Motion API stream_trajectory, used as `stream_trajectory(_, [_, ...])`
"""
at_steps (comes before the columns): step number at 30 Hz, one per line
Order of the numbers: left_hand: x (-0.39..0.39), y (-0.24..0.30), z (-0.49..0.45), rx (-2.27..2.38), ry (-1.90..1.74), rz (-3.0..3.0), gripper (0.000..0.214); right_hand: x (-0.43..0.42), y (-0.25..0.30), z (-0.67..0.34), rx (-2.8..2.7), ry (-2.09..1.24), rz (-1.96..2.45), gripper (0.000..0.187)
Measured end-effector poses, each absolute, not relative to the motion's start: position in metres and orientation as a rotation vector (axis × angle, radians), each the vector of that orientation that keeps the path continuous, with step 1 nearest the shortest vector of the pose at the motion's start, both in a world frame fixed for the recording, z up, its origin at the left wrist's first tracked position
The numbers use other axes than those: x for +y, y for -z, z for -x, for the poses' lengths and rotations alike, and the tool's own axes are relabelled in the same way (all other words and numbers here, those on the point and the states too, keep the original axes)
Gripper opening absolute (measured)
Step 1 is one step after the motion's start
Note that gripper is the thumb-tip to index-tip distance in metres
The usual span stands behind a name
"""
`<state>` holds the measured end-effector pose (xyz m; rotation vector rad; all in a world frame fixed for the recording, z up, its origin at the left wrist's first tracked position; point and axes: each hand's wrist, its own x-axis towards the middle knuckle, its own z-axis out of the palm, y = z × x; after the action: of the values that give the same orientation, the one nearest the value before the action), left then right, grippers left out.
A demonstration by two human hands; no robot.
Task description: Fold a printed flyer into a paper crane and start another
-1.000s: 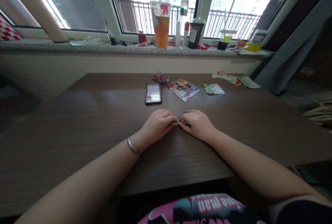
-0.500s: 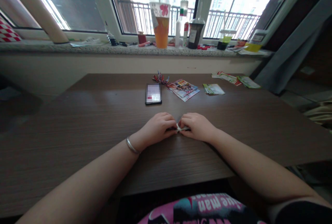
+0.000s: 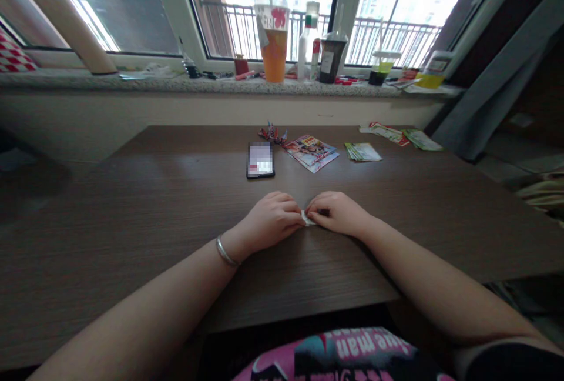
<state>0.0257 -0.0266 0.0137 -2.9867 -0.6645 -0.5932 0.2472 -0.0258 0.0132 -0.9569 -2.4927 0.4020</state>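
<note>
Left hand (image 3: 272,220): yours, knuckles up, fingers curled and pinching the left end of the paper piece. Heel rests on the counter.
Right hand (image 3: 337,214): same posture, fingers curled onto the right end of the paper piece. Its fingertips sit very close to your left hand's.
Paper piece (image 3: 307,218): small, white, folded, mostly hidden. Only a sliver shows between your two hands, low on the counter, centre, nearer the front edge.
Counter (image 3: 132,204): dark wood grain, with both your forearms lying across it.
Bracelet (image 3: 226,250): silver band on your left wrist.
Phone (image 3: 260,159): flat, screen up, beyond your hands and well apart from them.
Paper crane (image 3: 273,133): colourful, just behind the phone on the window side.
Flyers (image 3: 311,151): printed sheets just right of the phone.
Card stack (image 3: 362,151): greenish, right of the flyers.
Leaflets (image 3: 388,132): further right, near the back edge.
Windowsill (image 3: 88,81): stone ledge behind the counter.
Orange drink (image 3: 274,46): tall cup with a straw on the windowsill. A bottle (image 3: 308,40) and a dark drink cup (image 3: 331,57) stand just to its right.
</note>
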Motion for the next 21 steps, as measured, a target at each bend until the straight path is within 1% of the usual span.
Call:
stream_trajectory(3, [-0.0237,-0.0123,-0.0233,-0.711,0.558,2.967,0.017,-0.0232,-0.0126,-0.2498,-2.459,-0.479,0.947,0.016])
stream_trajectory(6, [-0.0204,-0.0120,-0.0194,-0.780,0.506,2.961,0.018,-0.0224,-0.0120,-0.2514,-2.452,-0.487,0.929,0.015])
stream_trajectory(13, [-0.0201,-0.0147,-0.0176,-0.864,0.528,2.960,0.019,-0.0182,-0.0071,-0.2546,-2.489,-0.441,0.854,0.025])
stream_trajectory(21, [-0.0197,-0.0097,-0.0162,-1.019,0.561,2.769,0.023,-0.0181,-0.0052,-0.2546,-2.544,-0.273,0.905,0.023])
